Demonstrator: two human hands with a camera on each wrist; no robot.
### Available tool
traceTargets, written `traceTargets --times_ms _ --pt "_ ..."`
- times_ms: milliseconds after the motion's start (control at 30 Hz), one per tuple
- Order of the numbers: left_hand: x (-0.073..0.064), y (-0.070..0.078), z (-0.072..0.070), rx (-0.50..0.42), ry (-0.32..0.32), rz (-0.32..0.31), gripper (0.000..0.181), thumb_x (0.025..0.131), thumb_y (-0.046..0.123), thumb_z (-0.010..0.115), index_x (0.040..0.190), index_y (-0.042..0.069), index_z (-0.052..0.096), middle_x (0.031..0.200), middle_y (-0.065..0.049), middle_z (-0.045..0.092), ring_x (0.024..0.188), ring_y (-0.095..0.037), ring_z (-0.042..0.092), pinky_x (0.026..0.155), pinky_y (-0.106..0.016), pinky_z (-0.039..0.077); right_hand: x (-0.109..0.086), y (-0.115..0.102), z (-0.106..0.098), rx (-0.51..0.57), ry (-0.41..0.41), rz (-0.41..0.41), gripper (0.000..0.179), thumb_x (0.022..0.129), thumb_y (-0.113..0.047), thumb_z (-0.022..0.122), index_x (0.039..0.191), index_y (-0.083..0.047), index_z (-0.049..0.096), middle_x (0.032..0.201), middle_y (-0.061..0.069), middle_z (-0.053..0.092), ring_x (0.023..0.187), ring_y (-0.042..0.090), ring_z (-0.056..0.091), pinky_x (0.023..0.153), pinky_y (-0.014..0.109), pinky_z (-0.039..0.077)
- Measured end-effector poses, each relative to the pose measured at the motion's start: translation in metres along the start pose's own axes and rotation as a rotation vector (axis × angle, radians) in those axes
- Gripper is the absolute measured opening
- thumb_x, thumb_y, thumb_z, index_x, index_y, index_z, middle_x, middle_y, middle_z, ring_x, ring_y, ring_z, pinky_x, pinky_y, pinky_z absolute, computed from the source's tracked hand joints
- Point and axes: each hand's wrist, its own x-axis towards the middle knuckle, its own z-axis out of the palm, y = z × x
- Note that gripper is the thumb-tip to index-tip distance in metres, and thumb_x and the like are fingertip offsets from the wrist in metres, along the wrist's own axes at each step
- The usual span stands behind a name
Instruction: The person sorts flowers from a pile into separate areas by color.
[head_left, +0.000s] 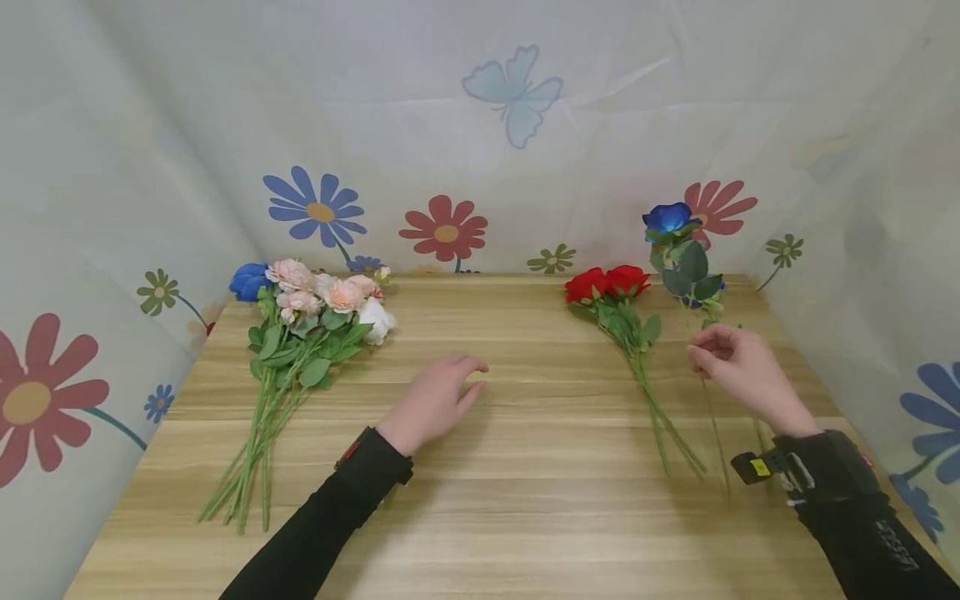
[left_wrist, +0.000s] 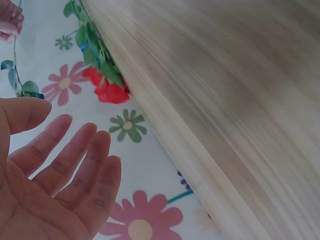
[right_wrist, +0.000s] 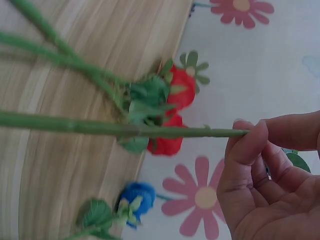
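My right hand (head_left: 742, 367) pinches the green stem (right_wrist: 200, 131) of a blue rose (head_left: 667, 218) between thumb and fingertips. The bloom stands upright above the far right of the table, its stem pointing down toward me. My left hand (head_left: 435, 398) hovers over the middle of the table, holding nothing, its fingers (left_wrist: 82, 155) loosely extended. Between the hands, nearer the right one, lie two red roses (head_left: 607, 283) with crossed stems. Another blue flower (right_wrist: 137, 197) lies beyond my right hand, partly hidden in the head view by the held rose's leaves.
On the table's left lies a bunch of pale pink flowers (head_left: 345, 294), a white flower (head_left: 377, 322) and a blue flower (head_left: 249, 282), stems toward me. A printed cloth (head_left: 420, 125) with flowers and a butterfly stands around the wooden table (head_left: 510, 500).
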Motion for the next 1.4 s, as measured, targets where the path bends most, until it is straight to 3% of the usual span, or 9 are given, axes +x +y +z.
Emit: traceTargets --times_ms 200,333,500,633,900,1200,1400 --pt "0.005 0.010 0.003 -0.001 -0.028 0.027 0.023 0.096 0.021 0.055 0.115 0.010 0.062 0.112 -0.003 0.063 0.104 -0.018 0.059 0.089 -0.035 0.049 0.001 0.021 -0.015 -0.191 0.114 -0.050 0.016 0.091 -0.009 0.057 0.094 0.006 0.061 0.082 0.019 0.064 0.068 0.025 0.058 0.057 0.036 0.045" --pt "0.004 0.011 0.002 0.000 -0.037 0.035 0.022 0.096 0.021 0.055 0.112 0.009 0.063 0.110 -0.004 0.064 0.102 -0.018 0.059 0.087 -0.035 0.050 0.003 0.037 -0.018 -0.293 0.136 -0.074 0.011 0.083 -0.003 0.056 0.086 0.007 0.060 0.076 0.018 0.062 0.067 0.032 0.056 0.058 0.044 0.044" --pt "0.001 0.009 0.003 -0.014 -0.037 0.032 0.021 0.093 0.017 0.059 0.111 0.007 0.064 0.108 -0.004 0.064 0.100 -0.018 0.059 0.086 -0.035 0.050 0.007 0.060 -0.014 -0.370 0.095 -0.031 0.012 0.077 -0.003 0.055 0.080 0.008 0.059 0.069 0.018 0.059 0.061 0.033 0.055 0.055 0.051 0.044" --pt "0.000 0.007 0.004 -0.011 -0.036 0.034 0.021 0.093 0.016 0.060 0.111 0.007 0.064 0.107 -0.003 0.064 0.099 -0.018 0.060 0.085 -0.035 0.050 0.010 0.075 -0.011 -0.403 0.034 0.023 0.010 0.073 -0.004 0.054 0.076 0.005 0.058 0.068 0.017 0.058 0.060 0.033 0.054 0.052 0.048 0.044" --pt "-0.003 0.006 0.005 -0.029 -0.037 0.037 0.021 0.093 0.016 0.059 0.111 0.006 0.063 0.106 -0.007 0.065 0.096 -0.020 0.061 0.082 -0.036 0.051 0.014 0.086 -0.005 -0.395 -0.092 0.092 0.008 0.073 -0.006 0.054 0.074 0.001 0.059 0.070 0.016 0.058 0.062 0.032 0.054 0.054 0.046 0.044" --pt "-0.006 0.007 0.007 -0.043 -0.052 0.029 0.021 0.093 0.014 0.059 0.111 0.006 0.063 0.105 -0.008 0.065 0.092 -0.021 0.062 0.077 -0.036 0.051 0.015 0.096 0.000 -0.388 -0.138 0.096 0.013 0.075 -0.008 0.050 0.063 -0.009 0.048 0.061 0.004 0.045 0.056 0.022 0.042 0.051 0.031 0.031" --pt "-0.007 0.004 0.010 -0.021 -0.054 0.021 0.021 0.092 0.015 0.060 0.112 0.007 0.064 0.107 -0.004 0.065 0.097 -0.019 0.061 0.081 -0.035 0.051 0.016 0.106 0.001 -0.405 -0.157 0.111 0.006 0.074 -0.010 0.056 0.071 -0.004 0.056 0.071 0.015 0.056 0.063 0.031 0.052 0.053 0.039 0.039"
